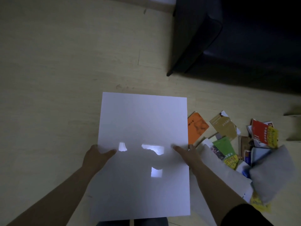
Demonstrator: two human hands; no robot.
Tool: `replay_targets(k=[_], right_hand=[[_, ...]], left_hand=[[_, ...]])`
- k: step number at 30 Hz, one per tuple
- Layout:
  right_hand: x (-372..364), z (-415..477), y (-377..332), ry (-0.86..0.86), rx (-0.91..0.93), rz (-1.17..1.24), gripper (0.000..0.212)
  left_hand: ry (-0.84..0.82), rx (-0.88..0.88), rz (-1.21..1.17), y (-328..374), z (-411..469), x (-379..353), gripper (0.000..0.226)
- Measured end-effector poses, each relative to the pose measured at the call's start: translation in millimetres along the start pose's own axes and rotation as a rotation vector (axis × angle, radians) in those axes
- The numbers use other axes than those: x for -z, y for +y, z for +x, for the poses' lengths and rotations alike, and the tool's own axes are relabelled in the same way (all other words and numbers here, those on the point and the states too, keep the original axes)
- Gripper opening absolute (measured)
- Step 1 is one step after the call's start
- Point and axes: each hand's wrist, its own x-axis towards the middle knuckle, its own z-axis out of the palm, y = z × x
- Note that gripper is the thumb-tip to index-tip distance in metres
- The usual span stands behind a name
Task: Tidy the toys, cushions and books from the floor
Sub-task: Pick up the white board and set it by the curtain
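White glossy board point(143, 128) nearest, held over floor point(65, 79); left grip point(96, 154) and right grip point(185, 152) clamped on its side edges. Books point(228, 144) and grey cushion point(273, 173) heaped on floor at right. Most tidying looks undone.

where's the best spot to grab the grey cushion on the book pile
Probably its left edge, from above: the grey cushion lies on top of the books, nothing on it, and looks soft enough to pinch. The right hand is nearest, but now holds the white board.
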Motion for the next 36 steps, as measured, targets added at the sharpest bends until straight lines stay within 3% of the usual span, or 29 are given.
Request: replay_targets(k=[4,9,12,15,19,24,27,33,36], right_hand=[[0,4,3,-0.005,-0.023,-0.025,0.083],[7,6,6,-0.069,-0.024,-0.018,0.111],[10,8,5,-0.083,-0.033,-0.047,0.117],[10,7,3,-0.078,-0.023,-0.061,0.119],[9,-13,-11,-0.071,-0.004,-0.131,0.090],[19,-41,-16,-0.069,0.051,-0.197,0.083],[34,-79,-22,-0.067,0.119,-0.292,0.061],[70,-151,-16,0.002,0.104,-0.281,0.070],[89,-193,-9,0.037,0.094,-0.251,0.076]], left_hand=[[0.047,-0.007,-0.003,-8,14,-4,0.089],[0.081,0.039,-0.112,-8,17,-5,0.047],[0.051,0.049,-0.126,-6,17,-2,0.037],[0.062,0.032,-0.085,-5,15,0,0.042],[0.085,0.033,-0.039,-4,9,8,0.055],[0.075,0.023,-0.021,-4,-19,23,0.081],[0.098,0.018,0.004,3,-56,43,0.077],[0.103,-0.026,0.028,14,-129,83,0.094],[0.077,-0.060,0.062,18,-165,100,0.088]])
